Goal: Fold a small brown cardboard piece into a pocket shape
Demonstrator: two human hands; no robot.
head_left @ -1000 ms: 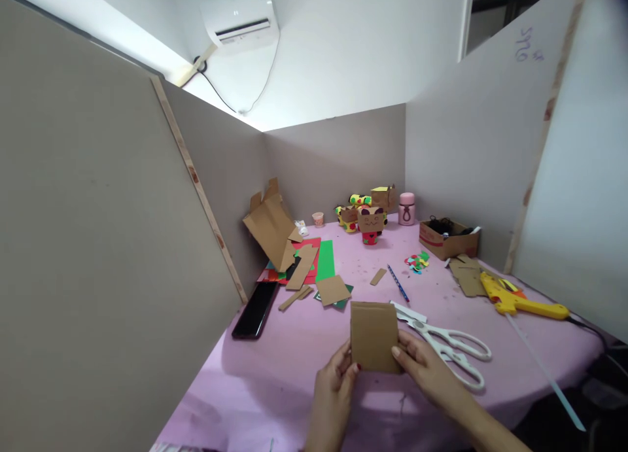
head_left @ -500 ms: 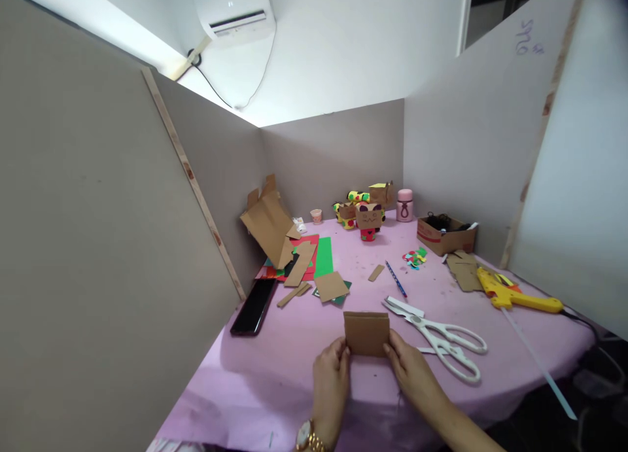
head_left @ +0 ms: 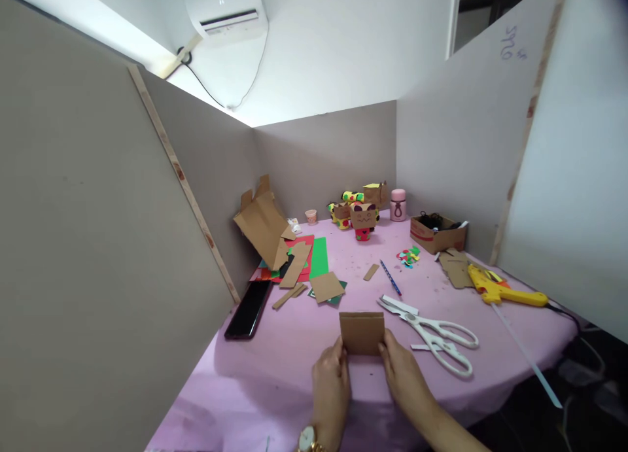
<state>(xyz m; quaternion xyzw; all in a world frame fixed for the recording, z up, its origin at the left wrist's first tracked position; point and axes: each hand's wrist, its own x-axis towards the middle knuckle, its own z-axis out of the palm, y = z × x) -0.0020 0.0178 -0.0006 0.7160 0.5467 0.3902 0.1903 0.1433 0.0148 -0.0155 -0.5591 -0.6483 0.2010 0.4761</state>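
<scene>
Between my two hands a small rectangular piece of cardboard [head_left: 362,334] stands upright just above the table's front part, with a folded or doubled edge along its top. My left hand [head_left: 331,368] pinches its left side, and a gold watch [head_left: 307,437] sits on that wrist. On the opposite side my right hand [head_left: 401,367] grips the right edge between thumb and fingers. To the right of my right hand lie white-handled scissors [head_left: 432,328], over thin white strips. A square cardboard piece [head_left: 327,286] rests beyond my hands, on dark green card.
A phone [head_left: 248,309] lies at left beside a leaning cardboard box [head_left: 265,226]. A yellow glue gun [head_left: 505,294] with a cord is at right, near an open box [head_left: 438,235]. Further back stand decorated cardboard figures [head_left: 363,222] and a pink flask [head_left: 398,205]. A pencil [head_left: 390,277] lies mid-table.
The view has shifted slightly, so most things sit a little further left. Both hands still hold the cardboard piece in nearly the same pose.
</scene>
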